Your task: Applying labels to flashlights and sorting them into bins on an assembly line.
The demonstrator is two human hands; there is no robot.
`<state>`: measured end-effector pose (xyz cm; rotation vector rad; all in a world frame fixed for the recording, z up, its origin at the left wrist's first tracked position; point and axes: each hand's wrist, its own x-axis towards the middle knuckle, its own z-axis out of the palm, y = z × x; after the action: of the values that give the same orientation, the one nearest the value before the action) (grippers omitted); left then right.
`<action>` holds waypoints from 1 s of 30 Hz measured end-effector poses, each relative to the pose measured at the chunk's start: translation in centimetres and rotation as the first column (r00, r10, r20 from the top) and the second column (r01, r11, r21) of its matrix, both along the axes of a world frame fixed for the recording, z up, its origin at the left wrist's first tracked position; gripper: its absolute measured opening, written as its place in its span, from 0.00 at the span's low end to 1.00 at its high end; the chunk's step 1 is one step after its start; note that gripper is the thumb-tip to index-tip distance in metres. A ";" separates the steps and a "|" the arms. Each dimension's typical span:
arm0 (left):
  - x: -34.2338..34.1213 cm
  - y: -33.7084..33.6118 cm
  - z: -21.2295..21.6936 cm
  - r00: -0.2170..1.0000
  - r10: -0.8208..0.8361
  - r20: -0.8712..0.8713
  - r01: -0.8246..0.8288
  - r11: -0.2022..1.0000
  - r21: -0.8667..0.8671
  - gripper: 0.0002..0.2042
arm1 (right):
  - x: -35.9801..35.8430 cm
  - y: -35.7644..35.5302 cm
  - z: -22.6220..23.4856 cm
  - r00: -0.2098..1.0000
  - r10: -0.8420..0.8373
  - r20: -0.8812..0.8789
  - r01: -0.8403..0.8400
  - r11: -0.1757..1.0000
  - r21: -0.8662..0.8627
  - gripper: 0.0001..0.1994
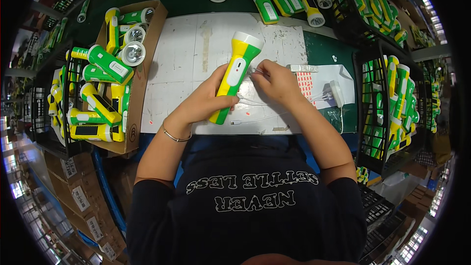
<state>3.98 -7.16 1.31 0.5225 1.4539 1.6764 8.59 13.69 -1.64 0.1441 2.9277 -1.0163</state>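
Note:
My left hand (202,99) is wrapped round the handle of a green and yellow flashlight (239,71) with a white head. It is tilted, its head pointing away from me and its white switch panel facing up. Close to the flashlight's right side, my right hand (278,83) pinches the end of a thin white charging cable (252,70). Whether its plug touches the flashlight I cannot tell. Several white cables (260,102) run under my right hand to a white multi-port charger (336,93). One loose plug (237,122) lies on the white work surface (176,59).
On the left stands a cardboard box (142,83) of flashlights, beside a black crate (41,103). Black crates (360,113) of flashlights line the right. More flashlights (262,0) lie along the far side. A sheet of red stickers (304,82) sits right of my right hand.

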 end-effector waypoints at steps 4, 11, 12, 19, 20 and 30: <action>0.1 0.2 -0.5 1.000 0.031 0.000 -0.031 0.999 -0.025 0.28 | 1.3 1.4 0.4 0.999 -0.034 0.035 0.048 0.787 -0.615 0.06; 0.3 0.8 -0.7 0.999 0.019 0.047 -0.018 1.000 -0.008 0.26 | 3.1 1.1 3.8 0.997 -0.076 0.033 0.080 0.780 -0.620 0.10; 0.3 0.8 -0.8 0.999 0.017 0.046 -0.016 1.000 -0.008 0.26 | 3.2 0.8 4.1 0.997 -0.075 0.017 0.068 0.756 -0.651 0.10; 1.3 2.2 0.8 0.953 -0.008 -0.303 -0.043 0.986 -0.161 0.39 | 3.0 0.9 3.6 0.999 -0.028 -0.023 0.003 0.693 -0.721 0.08; 1.3 2.3 0.6 0.932 -0.021 -0.363 -0.053 0.980 -0.192 0.39 | 3.0 1.0 3.6 0.999 -0.028 -0.024 0.002 0.693 -0.721 0.08; 2.6 3.4 -0.4 0.569 0.007 -0.822 -0.350 0.907 -0.235 0.34 | 2.7 1.3 3.0 0.994 -0.069 0.080 0.105 0.720 -0.686 0.12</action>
<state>6.54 -3.80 0.90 1.0338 2.5232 1.2554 11.30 15.00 1.31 0.2690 2.2944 -1.9999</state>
